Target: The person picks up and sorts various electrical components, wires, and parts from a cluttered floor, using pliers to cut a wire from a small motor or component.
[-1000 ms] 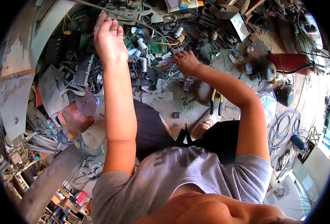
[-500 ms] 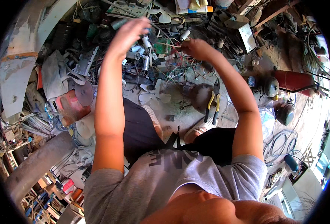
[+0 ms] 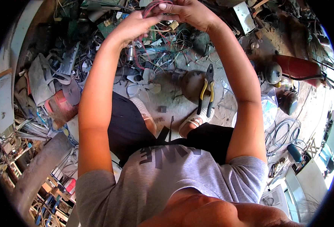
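Note:
Both of my hands meet at the top edge of the view, over a heap of scrap and loose wire. Between them is a bundle of thin red wires [image 3: 155, 6], with strands trailing down toward the heap. My left hand [image 3: 133, 27] has its fingers curled at the bundle's left side. My right hand [image 3: 195, 14] grips it from the right, the thumb and fingers closed on the strands. Pliers with yellow and black handles [image 3: 207, 90] lie nearer to me, jaws pointing away, across a round dusty metal piece [image 3: 187, 84]. A silvery metal cylinder [image 3: 130, 53] shows below my left hand.
Tangled green and white wires [image 3: 163, 56] spread over the floor ahead. A red cylinder [image 3: 299, 70] lies at the right, near coiled grey cable [image 3: 278, 138]. At the left are a red plastic container [image 3: 60, 104] and a thick pipe [image 3: 42, 166]. My sandalled feet [image 3: 193, 123] frame the near floor.
My hands have come together at the top of the view, now with the red wire bundle between them. Before, they were apart, the right one pinching a pale strand.

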A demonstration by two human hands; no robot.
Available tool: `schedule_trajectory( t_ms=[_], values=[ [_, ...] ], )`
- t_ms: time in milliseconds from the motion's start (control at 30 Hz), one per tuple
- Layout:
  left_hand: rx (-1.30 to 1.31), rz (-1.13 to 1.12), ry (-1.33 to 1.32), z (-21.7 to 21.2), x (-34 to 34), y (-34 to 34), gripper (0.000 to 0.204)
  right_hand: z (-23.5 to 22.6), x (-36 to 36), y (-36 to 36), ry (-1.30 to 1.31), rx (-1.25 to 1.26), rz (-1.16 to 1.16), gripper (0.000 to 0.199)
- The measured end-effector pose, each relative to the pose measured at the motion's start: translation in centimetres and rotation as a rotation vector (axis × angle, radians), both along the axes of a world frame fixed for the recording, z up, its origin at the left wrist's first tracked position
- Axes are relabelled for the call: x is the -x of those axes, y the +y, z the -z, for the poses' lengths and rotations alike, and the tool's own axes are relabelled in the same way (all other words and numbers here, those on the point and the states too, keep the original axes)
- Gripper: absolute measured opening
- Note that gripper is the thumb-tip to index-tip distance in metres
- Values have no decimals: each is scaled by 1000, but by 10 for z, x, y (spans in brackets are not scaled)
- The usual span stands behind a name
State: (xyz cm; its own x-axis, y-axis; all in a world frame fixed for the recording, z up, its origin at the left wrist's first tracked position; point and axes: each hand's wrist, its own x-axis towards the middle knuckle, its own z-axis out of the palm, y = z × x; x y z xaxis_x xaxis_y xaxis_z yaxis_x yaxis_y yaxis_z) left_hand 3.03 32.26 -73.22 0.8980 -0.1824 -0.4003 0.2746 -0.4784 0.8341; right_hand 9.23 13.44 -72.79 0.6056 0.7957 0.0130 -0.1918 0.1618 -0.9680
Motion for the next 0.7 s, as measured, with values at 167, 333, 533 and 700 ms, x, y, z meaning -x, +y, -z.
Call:
schedule_trajectory(
  t_ms=[167, 333, 533, 700],
  values=[
    [-120, -106, -112, 10, 5, 32, 38, 145, -37, -17, -881, 713, -104, 23],
    [45, -204, -83, 16, 9, 51, 37, 246, 0, 2, -942, 1140, -572, 23],
    [-153, -213, -115, 7, 17, 44, 43, 265, 58, 27, -924, 1367, -310, 30],
    [-248, -64, 36, 26, 23, 60, 54, 215, 18, 16, -1029, 1172, -514, 27]
  ],
)
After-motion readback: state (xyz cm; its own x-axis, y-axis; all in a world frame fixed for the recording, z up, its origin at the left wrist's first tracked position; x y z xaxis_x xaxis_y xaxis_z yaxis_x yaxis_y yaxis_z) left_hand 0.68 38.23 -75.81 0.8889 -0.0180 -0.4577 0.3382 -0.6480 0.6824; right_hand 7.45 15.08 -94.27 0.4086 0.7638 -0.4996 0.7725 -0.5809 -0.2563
